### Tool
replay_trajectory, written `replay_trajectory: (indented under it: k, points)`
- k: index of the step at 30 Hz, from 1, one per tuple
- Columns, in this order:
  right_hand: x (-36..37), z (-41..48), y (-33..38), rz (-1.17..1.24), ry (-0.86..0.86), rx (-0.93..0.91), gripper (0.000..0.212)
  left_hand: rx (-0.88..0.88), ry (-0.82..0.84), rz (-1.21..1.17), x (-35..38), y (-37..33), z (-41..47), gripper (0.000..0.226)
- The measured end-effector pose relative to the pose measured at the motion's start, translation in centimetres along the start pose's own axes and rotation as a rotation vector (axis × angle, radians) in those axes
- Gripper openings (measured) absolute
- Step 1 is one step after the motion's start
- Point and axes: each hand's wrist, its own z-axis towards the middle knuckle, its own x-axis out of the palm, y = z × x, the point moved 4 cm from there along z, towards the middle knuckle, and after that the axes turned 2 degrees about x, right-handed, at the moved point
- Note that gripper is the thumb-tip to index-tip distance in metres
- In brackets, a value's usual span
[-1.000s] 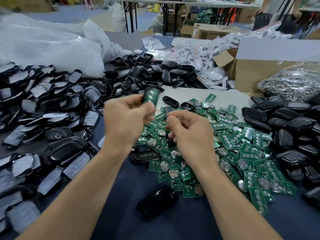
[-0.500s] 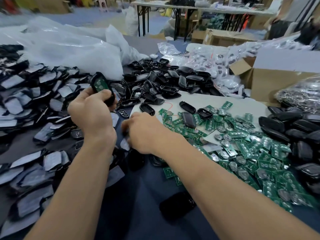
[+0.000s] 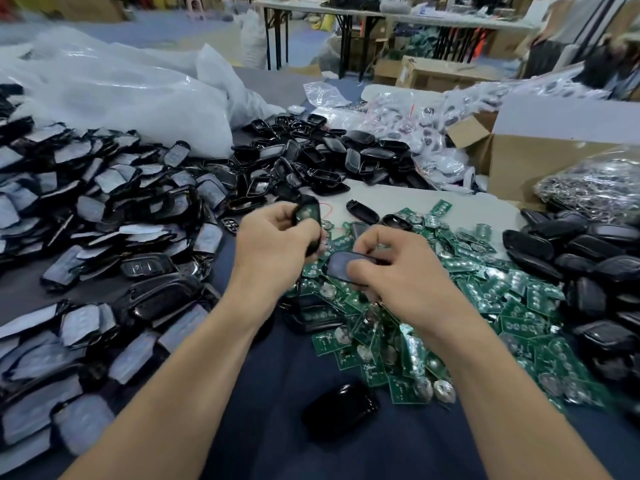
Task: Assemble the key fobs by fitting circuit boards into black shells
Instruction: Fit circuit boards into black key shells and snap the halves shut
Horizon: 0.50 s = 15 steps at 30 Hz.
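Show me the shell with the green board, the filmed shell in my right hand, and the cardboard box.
Shell with board (image 3: 306,214): head view, on the green board inside.
Filmed shell (image 3: 340,266): head view, on its grey film.
Box (image 3: 526,168): head view, on its front wall.

My desk (image 3: 263,427) has a dark blue cloth on it. Past its far edge the floor (image 3: 166,27) is grey-blue. A long white table (image 3: 298,5) with thin black legs stands back there, with stuff heaped on top. Brown cardboard boxes (image 3: 440,72) sit on the floor near it. The room is bright, and the far part looks blurry.
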Motion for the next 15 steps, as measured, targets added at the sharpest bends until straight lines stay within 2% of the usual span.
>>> replay_trajectory:
  k: [3, 6, 8, 12, 15]
  points:
    - [-1.2, -0.7, -1.2, 0.101, -0.036, 0.03, 0.021, -0.033, 0.202, 0.123, 2.1, 0.5, -0.9, 0.013]
    - [-1.9, -0.8, -2.2, 0.147, -0.083, 0.049, 0.023, -0.072, 0.314, 0.102, 3.2, 0.6, -1.7, 0.012]
    - [-2.1, -0.8, -2.8, 0.179, -0.122, 0.052, 0.017, -0.062, 0.358, 0.098, 3.6, 0.6, -2.0, 0.021]
    - [-2.2, -0.8, -3.2, 0.138, -0.145, 0.032, 0.011, -0.001, 0.385, 0.16, 3.7, 0.7, -2.0, 0.012]
    - [-2.3, -0.8, -3.2, 0.203, -0.131, 0.024, 0.011, -0.003, 0.363, 0.1, 3.5, 0.6, -2.0, 0.018]
